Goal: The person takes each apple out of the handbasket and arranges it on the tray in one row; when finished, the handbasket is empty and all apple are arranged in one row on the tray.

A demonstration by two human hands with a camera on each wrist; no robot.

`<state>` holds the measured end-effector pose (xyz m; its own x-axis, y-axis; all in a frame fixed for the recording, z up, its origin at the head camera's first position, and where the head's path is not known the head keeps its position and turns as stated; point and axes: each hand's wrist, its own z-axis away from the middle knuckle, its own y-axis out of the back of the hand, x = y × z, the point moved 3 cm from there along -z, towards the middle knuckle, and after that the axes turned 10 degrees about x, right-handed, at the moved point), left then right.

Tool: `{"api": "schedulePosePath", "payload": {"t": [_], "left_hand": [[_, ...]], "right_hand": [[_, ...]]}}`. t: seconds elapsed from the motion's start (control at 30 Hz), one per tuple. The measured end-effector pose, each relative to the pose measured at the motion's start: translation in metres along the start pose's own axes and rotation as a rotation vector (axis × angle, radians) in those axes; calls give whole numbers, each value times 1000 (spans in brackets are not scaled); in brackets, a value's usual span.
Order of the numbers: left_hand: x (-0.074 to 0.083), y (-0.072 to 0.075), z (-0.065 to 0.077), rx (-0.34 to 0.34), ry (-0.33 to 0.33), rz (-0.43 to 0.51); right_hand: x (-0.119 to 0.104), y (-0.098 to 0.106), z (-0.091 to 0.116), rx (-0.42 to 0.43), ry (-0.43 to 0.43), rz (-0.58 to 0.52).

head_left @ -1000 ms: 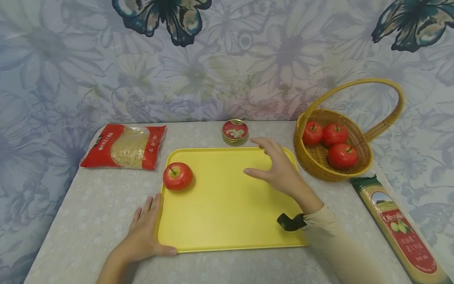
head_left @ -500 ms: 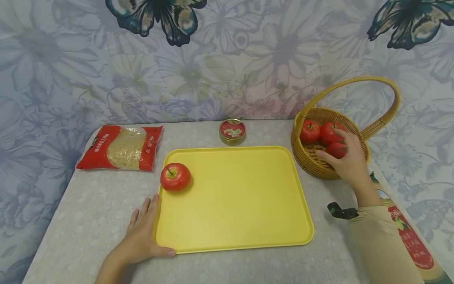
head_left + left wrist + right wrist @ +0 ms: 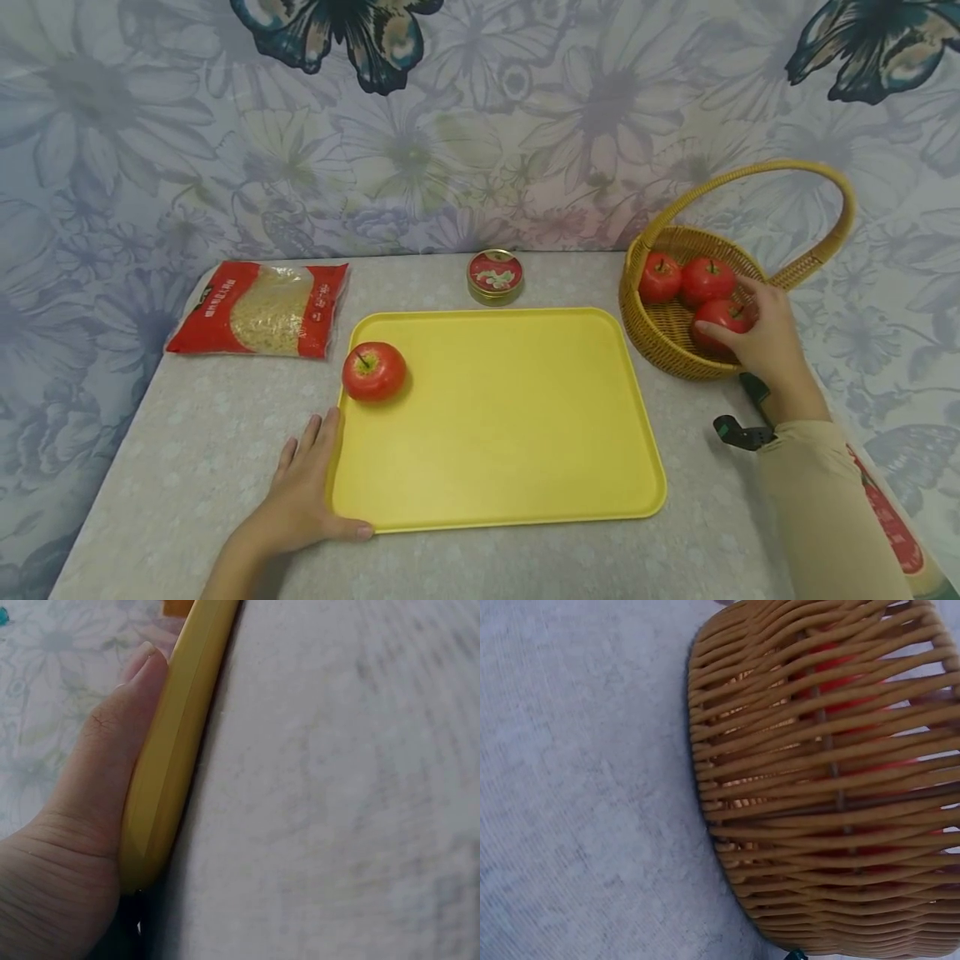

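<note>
My left hand (image 3: pixel 296 500) rests on the table at the near left corner of the yellow tray (image 3: pixel 495 433), fingers extended along its left edge. In the left wrist view the thumb (image 3: pixel 105 742) lies against the tray's side (image 3: pixel 169 750). One red apple (image 3: pixel 373 372) sits on the tray's left part. At the right, my right hand (image 3: pixel 768 342) reaches into the wicker basket (image 3: pixel 660 354) and grips the nearest apple (image 3: pixel 718 318), thumb in front. Two more apples, a left one (image 3: pixel 660 277) and a back one (image 3: pixel 707 281), lie beside it. The right wrist view shows mostly basket weave (image 3: pixel 832 787).
A red bag of pasta (image 3: pixel 262 308) lies at the back left. Behind the tray stands a small round tin (image 3: pixel 495 277). The basket's tall handle (image 3: pixel 813 179) arches over it. A long pasta packet (image 3: pixel 892 525) is partly covered by the right sleeve (image 3: pixel 832 508).
My right hand has moved from above the tray rightward into the basket, and its fingers have come round the nearest apple. The left hand has stayed at the tray's corner.
</note>
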<state>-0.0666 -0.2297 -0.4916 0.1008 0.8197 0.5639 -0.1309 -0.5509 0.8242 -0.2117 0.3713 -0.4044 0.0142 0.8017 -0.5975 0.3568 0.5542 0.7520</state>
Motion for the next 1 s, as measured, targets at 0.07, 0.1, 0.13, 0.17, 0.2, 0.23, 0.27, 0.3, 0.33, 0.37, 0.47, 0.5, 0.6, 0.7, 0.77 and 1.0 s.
{"api": "schedulePosePath", "payload": {"t": [0.07, 0.1, 0.13, 0.17, 0.2, 0.23, 0.27, 0.3, 0.33, 0.37, 0.47, 0.5, 0.6, 0.7, 0.77, 1.0], "left_hand": [[0, 0, 0, 0, 3, 3], [0, 0, 1, 1, 3, 4], [0, 0, 1, 1, 5, 5], [0, 0, 1, -1, 7, 5], [0, 0, 1, -2, 9, 2], [0, 1, 1, -3, 11, 0], [0, 1, 1, -5, 15, -1], [0, 1, 1, -7, 16, -3], [0, 1, 0, -8, 19, -4], [0, 1, 0, -11, 21, -3], [-1, 2, 0, -10, 25, 4], [-1, 2, 0, -11, 24, 3], [0, 1, 0, -12, 25, 10], [-1, 1, 0, -8, 19, 7], [-1, 2, 0, -4, 16, 2], [-2, 1, 0, -5, 26, -4]], "right_hand": [[1, -1, -1, -21, -20, 16], [2, -2, -1, -31, -27, 24], [3, -2, -2, -37, -32, 31], [3, -3, -3, -42, -31, 40], [4, -3, -3, -46, -31, 49], [5, -4, -4, -52, -31, 61], [6, -5, -4, -57, -29, 76], [6, -5, -5, -66, -31, 92], [7, -6, -6, -73, -30, 104], [7, -7, -7, -82, -31, 116], [8, -8, -9, -120, -55, 150], [8, -8, -9, -136, -69, 160], [8, -8, -8, -178, -112, 203], [7, -8, -6, -210, -135, 234], [6, -9, -6, -218, -134, 241], [4, -11, -5, -219, -77, 243]]}}
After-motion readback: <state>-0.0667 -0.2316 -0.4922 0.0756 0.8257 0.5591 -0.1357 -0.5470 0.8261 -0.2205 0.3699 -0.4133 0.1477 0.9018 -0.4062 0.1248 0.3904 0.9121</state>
